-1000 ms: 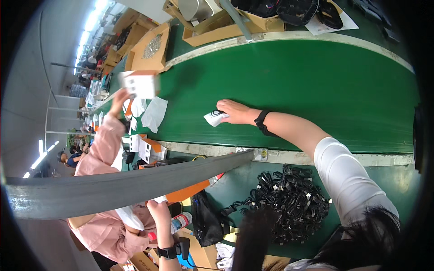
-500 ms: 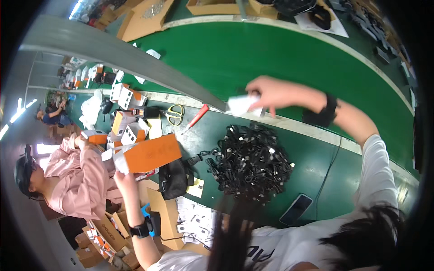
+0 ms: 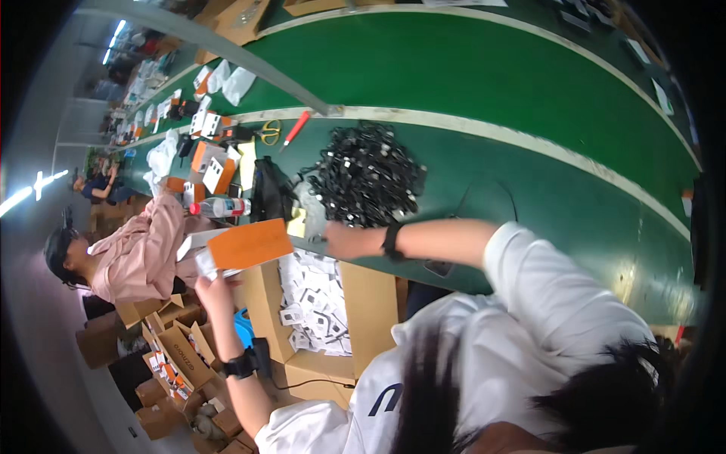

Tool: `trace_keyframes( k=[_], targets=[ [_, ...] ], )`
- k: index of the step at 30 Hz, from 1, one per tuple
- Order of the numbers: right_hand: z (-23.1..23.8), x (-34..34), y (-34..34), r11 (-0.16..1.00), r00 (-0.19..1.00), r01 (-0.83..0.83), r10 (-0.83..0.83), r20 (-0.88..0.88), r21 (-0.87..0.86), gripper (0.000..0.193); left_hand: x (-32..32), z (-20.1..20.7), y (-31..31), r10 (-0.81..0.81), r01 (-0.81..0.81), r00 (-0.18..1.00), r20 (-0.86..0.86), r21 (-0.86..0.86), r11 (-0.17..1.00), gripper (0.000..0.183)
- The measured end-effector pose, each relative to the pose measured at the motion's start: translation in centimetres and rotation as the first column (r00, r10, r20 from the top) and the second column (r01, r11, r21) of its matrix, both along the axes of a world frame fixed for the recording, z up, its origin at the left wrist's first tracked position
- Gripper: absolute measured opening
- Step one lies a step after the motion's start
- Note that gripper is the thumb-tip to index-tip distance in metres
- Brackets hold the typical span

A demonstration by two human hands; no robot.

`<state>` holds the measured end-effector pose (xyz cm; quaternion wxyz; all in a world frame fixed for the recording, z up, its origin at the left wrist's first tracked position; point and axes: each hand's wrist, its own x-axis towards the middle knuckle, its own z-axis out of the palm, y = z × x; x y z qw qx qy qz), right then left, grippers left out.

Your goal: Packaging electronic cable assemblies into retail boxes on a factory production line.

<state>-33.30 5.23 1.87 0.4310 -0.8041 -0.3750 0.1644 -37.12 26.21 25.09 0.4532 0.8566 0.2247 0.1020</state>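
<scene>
An orange and white box (image 3: 249,244) is held up on the left by my left hand (image 3: 215,291), its fingers closed round the white lower end. White flaps stick out at the box's left end. My right hand (image 3: 346,240) reaches across the bench's near edge, between a pile of black cables (image 3: 369,178) and an open carton of small white packets (image 3: 311,303). Its fingers are blurred, so whether anything is in them does not show. A clear plastic bag (image 3: 310,203) lies just beyond that hand.
A bottle with a red cap (image 3: 221,207), a black bag (image 3: 270,189), yellow scissors (image 3: 271,132) and a red-handled tool (image 3: 295,130) lie on the green bench. A person in pink (image 3: 144,250) sits at left. A grey post (image 3: 280,79) slants overhead. Cartons (image 3: 185,352) stand below.
My right hand has come back from the far bench strip, where it held a white item, to the near edge. The box stays in my left hand. The view has shifted.
</scene>
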Motion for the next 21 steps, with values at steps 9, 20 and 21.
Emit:
trace_keyframes(
  k=[9, 20, 21],
  targets=[
    [14.3, -8.6, -33.5, 0.856, 0.825, 0.513, -0.512, -0.240, -0.066, 0.027, -2.4, -15.6, -19.3, -0.383, 0.384, 0.923, -0.039, 0.039, 0.923, 0.011],
    [8.0, -30.8, -35.2, 0.231, 0.332, 0.942, -0.764, -0.553, 0.245, 0.017, -11.2, -21.3, -44.0, -0.798, 0.799, 0.598, -0.077, -0.033, 0.601, 0.018],
    [7.1, -31.2, -35.0, 0.207, 0.292, 0.955, -0.784, -0.548, 0.214, 0.020, -12.0, -21.5, -45.2, -0.830, 0.829, 0.555, -0.055, 0.120, 0.546, 0.017]
  ],
)
